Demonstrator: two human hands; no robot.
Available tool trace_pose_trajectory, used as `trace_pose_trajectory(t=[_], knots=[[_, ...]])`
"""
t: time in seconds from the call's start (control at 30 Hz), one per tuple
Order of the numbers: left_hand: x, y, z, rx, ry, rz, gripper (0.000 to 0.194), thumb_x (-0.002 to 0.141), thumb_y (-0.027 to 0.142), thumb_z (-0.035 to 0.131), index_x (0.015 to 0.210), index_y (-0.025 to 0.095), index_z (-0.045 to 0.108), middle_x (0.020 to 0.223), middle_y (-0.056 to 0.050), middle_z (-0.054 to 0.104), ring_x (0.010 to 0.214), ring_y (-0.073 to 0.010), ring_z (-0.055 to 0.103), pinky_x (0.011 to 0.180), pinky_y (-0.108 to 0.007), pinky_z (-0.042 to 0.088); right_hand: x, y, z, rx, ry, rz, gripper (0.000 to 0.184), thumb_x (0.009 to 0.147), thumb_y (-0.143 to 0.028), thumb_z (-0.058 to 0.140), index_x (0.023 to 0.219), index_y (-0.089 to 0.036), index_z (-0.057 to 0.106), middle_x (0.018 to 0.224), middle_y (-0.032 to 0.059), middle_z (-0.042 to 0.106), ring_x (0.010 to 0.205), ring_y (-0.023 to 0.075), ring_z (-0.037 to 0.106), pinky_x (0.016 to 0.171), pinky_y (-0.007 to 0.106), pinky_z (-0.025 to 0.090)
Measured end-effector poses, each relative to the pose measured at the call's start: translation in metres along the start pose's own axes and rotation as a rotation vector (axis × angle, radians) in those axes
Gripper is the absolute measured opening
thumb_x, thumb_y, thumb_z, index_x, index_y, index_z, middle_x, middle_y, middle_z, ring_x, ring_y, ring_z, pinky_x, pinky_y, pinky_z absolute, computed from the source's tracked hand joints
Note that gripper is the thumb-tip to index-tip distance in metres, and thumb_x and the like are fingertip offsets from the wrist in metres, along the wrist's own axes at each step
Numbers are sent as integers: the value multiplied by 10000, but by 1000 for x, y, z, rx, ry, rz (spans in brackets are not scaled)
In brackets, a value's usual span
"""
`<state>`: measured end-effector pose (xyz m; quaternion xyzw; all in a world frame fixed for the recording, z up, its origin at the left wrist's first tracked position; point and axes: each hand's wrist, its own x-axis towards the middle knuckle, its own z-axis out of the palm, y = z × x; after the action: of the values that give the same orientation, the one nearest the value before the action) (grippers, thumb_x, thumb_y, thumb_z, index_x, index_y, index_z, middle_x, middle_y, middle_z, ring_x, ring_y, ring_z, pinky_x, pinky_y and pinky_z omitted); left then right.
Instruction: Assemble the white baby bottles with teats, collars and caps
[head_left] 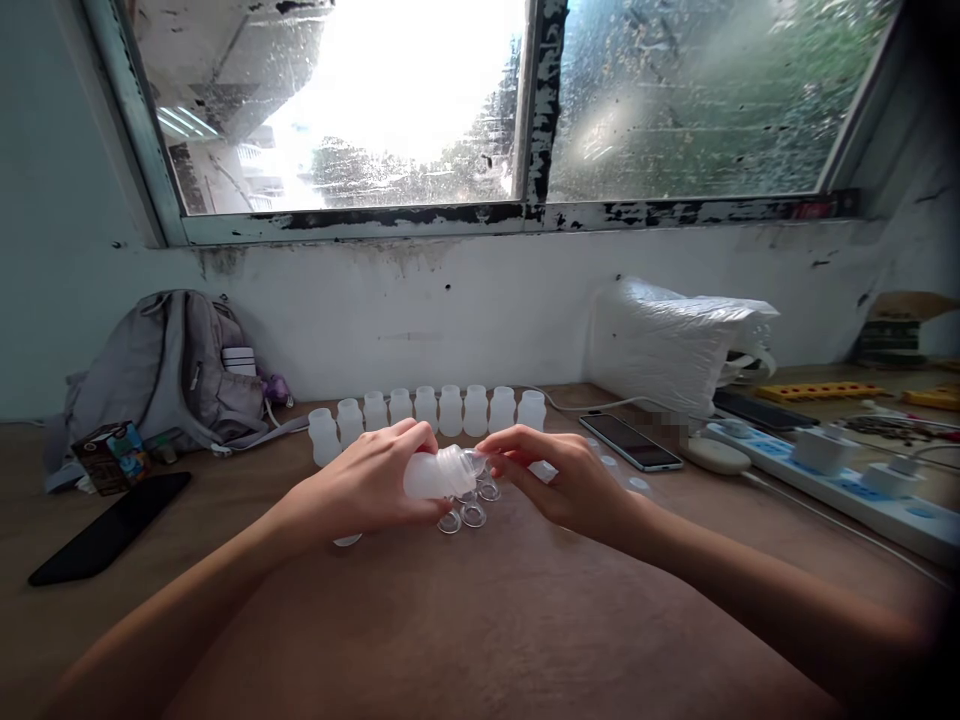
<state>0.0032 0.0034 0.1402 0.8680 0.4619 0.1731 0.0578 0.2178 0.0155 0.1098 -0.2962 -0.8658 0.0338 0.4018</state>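
My left hand (386, 475) is wrapped round a frosted white plastic bottle (431, 475), which lies tilted on its side with its ridged neck to the right. At the bottle's mouth, the fingers of my right hand (566, 475) pinch a small clear piece (478, 462); its exact shape is partly hidden by the fingertips. Below the neck, several clear round pieces with rims (472, 514) sit on the brown table (480, 620). Behind my hands stands a row of several frosted bottles (450, 410), upright and open-topped. A white edge (347, 540) of something shows under my left wrist.
On the left are a grey backpack (161, 360), a small box (112, 455) and a black phone or tablet (112, 530). To the right lie a smartphone (630, 442), a white power strip (840, 485) with cables, and a silvery-white bag (667, 345) against the wall. Small translucent discs (639, 485) lie behind my right wrist.
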Motion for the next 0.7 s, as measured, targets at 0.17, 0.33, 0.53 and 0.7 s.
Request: trace_pose_trajectory(t=[0.17,0.33,0.53,0.7], knots=[[4,-5,1,-23,5,-27,319,662,476,548,854,226,502,811,4,568,675,-154,529,536,-237,356,2,2,-1,7,10,38,136,828,-232,466,884,-180,579,732,5,658,572,86,590,543,199,475],[4,-6,2,-48,-41,-54,339,674,502,519,871,227,502,769,-2,579,646,-157,535,498,-229,340,2,3,1,21,-24,71,125,811,-239,490,888,-189,574,760,6,659,597,91,600,558,203,486],[3,-5,1,-16,-27,-46,326,655,482,545,862,234,507,778,-3,589,669,-170,548,505,-234,338,4,6,5,22,-18,84,107,810,-253,497,841,-192,579,711,-6,654,536,79,576,521,195,470],[2,-6,2,2,-19,-30,331,672,509,534,872,248,498,783,11,594,658,-164,542,510,-232,341,4,5,3,17,1,80,103,807,-250,505,842,-190,580,709,-9,654,537,79,577,521,192,462]])
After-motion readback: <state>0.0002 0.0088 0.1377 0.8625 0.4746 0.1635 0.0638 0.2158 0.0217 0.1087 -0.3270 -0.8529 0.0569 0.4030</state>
